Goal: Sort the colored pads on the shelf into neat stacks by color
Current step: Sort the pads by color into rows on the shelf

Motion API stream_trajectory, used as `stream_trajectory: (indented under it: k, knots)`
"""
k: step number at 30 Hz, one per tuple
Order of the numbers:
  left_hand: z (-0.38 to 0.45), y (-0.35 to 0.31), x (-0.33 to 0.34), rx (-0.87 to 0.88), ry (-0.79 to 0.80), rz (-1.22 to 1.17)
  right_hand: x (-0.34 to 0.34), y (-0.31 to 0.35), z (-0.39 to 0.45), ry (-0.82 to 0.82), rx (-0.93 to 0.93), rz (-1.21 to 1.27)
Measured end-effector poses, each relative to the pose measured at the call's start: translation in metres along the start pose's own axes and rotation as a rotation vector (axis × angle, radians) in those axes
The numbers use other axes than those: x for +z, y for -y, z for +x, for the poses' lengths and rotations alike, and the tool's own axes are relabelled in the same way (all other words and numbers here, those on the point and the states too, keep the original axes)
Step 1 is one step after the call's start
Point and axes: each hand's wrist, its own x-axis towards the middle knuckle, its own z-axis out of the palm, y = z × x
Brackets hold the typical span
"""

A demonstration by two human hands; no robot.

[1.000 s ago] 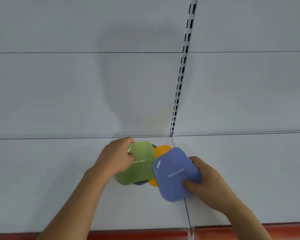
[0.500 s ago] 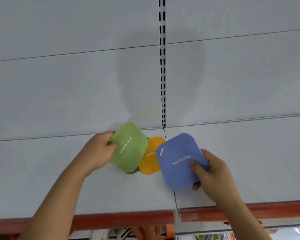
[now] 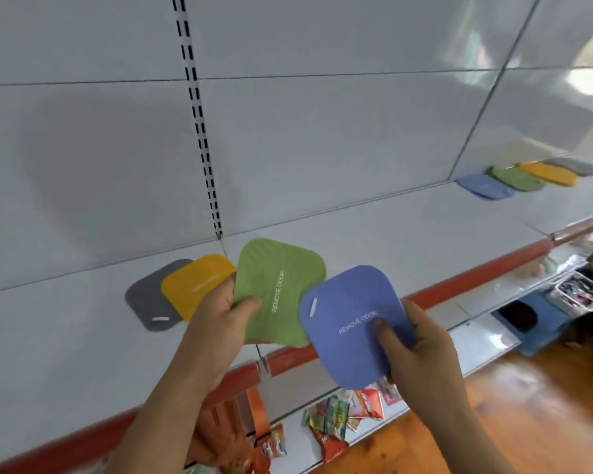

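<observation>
Left hand (image 3: 216,323) pinches green pad (image 3: 281,289), right hand (image 3: 415,350) pinches blue pad (image 3: 350,323), both lifted off shelf (image 3: 374,230), likely bound for sorted stacks (image 3: 524,179) far right; orange pad (image 3: 196,285), grey pad (image 3: 144,299) remain.

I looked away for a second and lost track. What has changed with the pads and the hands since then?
The left hand has lifted the green pad off the overlapping pile, and the right hand has raised the blue pad toward the shelf's front edge. That uncovers the orange pad and grey pad, which stay lying on the shelf. Each hand keeps the pad it had.
</observation>
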Motion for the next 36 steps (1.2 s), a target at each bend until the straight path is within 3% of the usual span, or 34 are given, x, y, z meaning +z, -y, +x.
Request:
stream_trajectory:
  k: [10,19,29,36]
  knots:
    - [-0.008,-0.024,0.150,0.063,0.235,0.039,-0.124,-0.048,-0.013,-0.297,0.098,-0.035]
    - [0.021,-0.042,0.325,0.103,0.246,0.070,-0.271,-0.124,0.036,-0.414,0.136,-0.073]
    - [0.080,-0.048,0.437,0.082,0.145,0.124,-0.367,-0.172,0.133,-0.379,0.160,-0.123]
    - [0.162,-0.054,0.486,0.052,0.033,-0.032,-0.390,-0.194,0.229,-0.276,0.154,-0.181]
